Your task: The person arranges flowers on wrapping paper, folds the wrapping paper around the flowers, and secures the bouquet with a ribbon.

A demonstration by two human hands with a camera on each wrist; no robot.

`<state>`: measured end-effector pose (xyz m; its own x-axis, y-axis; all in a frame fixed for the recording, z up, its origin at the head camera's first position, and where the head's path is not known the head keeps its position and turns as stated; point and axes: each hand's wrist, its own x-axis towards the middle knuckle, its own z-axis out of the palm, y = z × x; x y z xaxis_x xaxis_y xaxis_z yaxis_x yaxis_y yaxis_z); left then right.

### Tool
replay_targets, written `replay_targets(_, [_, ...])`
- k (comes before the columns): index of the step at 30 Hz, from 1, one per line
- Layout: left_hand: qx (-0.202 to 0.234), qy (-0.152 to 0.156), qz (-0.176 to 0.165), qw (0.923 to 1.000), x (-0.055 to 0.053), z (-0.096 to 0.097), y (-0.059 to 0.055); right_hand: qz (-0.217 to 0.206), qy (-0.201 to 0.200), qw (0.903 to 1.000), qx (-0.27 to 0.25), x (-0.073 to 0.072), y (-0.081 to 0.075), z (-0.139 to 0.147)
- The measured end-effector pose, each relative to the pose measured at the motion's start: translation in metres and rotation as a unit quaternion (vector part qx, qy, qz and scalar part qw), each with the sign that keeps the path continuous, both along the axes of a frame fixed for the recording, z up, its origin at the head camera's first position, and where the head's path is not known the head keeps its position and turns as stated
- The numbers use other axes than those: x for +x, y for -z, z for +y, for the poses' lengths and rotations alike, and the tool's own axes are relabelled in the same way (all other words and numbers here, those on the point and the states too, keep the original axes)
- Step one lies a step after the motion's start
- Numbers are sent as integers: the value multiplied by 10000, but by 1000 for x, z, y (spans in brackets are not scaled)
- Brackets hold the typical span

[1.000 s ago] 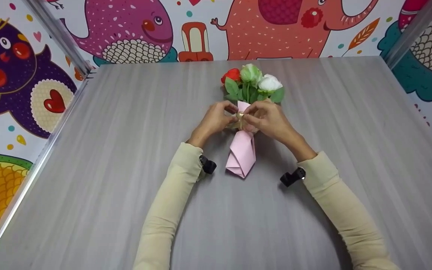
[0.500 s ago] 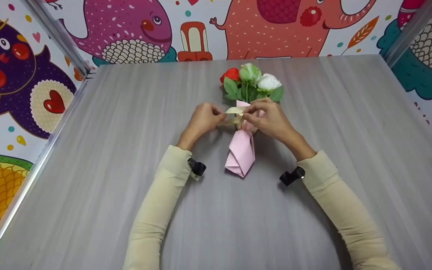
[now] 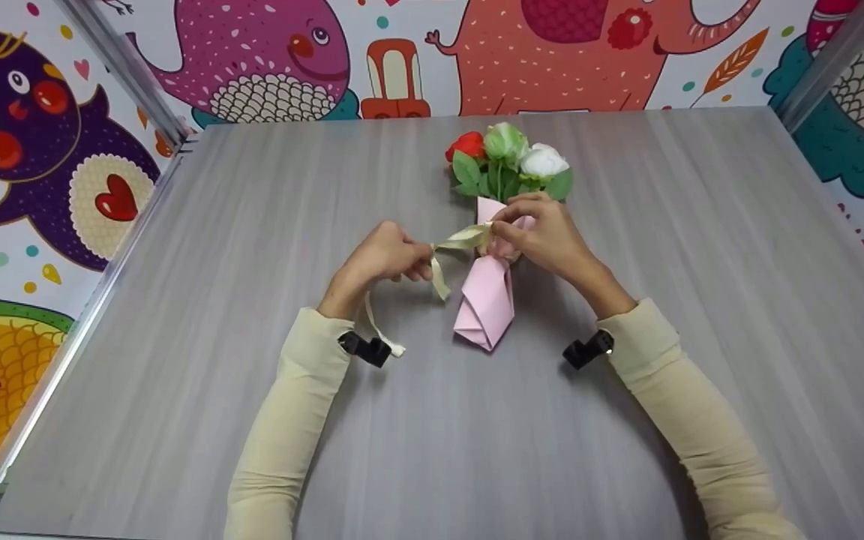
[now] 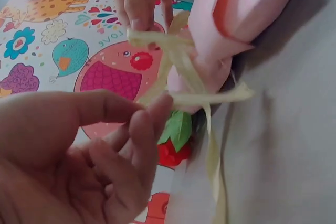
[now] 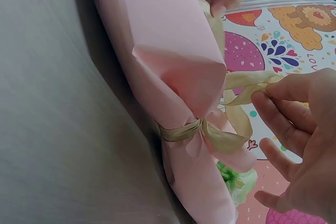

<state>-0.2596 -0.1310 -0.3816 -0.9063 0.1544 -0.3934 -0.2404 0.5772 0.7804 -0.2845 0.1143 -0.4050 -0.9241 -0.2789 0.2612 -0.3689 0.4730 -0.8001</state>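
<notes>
A bouquet of red, green and white flowers lies on the table, its stems wrapped in pink paper. A pale gold ribbon cinches the paper at its waist. Left of the bouquet, my left hand pinches the ribbon between thumb and forefinger, with a tail hanging below. My right hand is over the wrap and pinches a looped part of the ribbon between thumb and fingertips; in the right wrist view its other fingers spread loosely. One ribbon end dangles beside the left wrist.
The bouquet rests on a grey wood-grain table. Behind it stands a wall panel printed with cartoon animals, and another rises on the left. Each wrist carries a black camera.
My left hand has moved left and toward me, drawing the ribbon out from the bouquet, so loose tails now show. My right hand has stayed nearly in place at the wrap.
</notes>
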Motion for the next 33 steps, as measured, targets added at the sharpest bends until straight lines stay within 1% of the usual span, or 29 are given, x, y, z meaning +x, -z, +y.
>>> replay_targets(2, [202,265,-152,9993,4,3,1,35,-5,10000,14,0,0,0])
replay_targets(4, [677,535,-300,9958,7,7,1,55,-12,10000,-1,-1,0,1])
replay_targets(5, [996,666,-405,9920,9,9,2,63,-12,10000,-9,-1,1,1])
replay_targets(6, [1353,791,-533,9862,11,11,3,70,-7,10000,-10,-1,1,1])
replay_targets(7, [1712,920,-666,9787,12,14,4,85,-7,10000,-15,-1,2,1])
replay_targets(9, [2415,1141,-976,9587,16,19,8,95,-17,9999,-33,-1,1,1])
replay_targets(10, [2668,1245,-1112,9492,17,22,11,90,-23,10000,-26,0,2,1])
replay_targets(11, [2847,1352,-1209,9413,19,26,13,87,-31,10000,-27,0,2,1])
replay_targets(12, [2842,1512,-1173,9395,21,29,16,77,-40,10000,-25,-1,2,1])
replay_targets(13, [2733,1674,-1083,9410,23,33,18,69,-49,10000,-30,-1,2,1])
replay_targets(14, [2536,1836,-933,9451,25,37,20,59,-57,10000,-38,0,2,1])
replay_targets(16, [1828,2057,-455,9603,29,45,21,42,-69,10000,-51,-1,2,1])
replay_targets(17, [1395,2117,-155,9672,31,48,21,41,-74,9999,-65,-1,2,1])
replay_targets(18, [946,2130,130,9724,32,51,20,35,-77,9999,-74,-1,1,1])
replay_targets(19, [621,2051,337,9762,34,54,18,38,-84,9999,-83,0,0,1])
replay_targets(21, [93,1736,730,9821,35,56,12,45,-103,9999,-87,0,-1,1])
replay_targets(23, [-200,1279,1090,9856,33,57,7,58,-113,9999,-88,0,-3,2])
replay_targets(24, [-264,1022,1256,9865,31,57,5,67,-117,9999,-82,0,-3,2])
replay_targets(25, [-287,750,1418,9866,29,57,3,67,-120,9999,-79,0,-3,2])
replay_targets(27, [-334,253,1760,9835,24,56,2,38,-131,9999,-58,0,-4,2])
replay_targets(29, [-255,-119,1987,9797,18,56,4,0,-154,9999,-42,0,-4,3])
replay_targets(31, [-163,-276,2167,9757,13,56,6,-50,-194,9998,-25,1,-3,2])
replay_targets(33, [18,-269,2299,9728,9,56,8,-76,-216,9997,-21,1,-3,2])
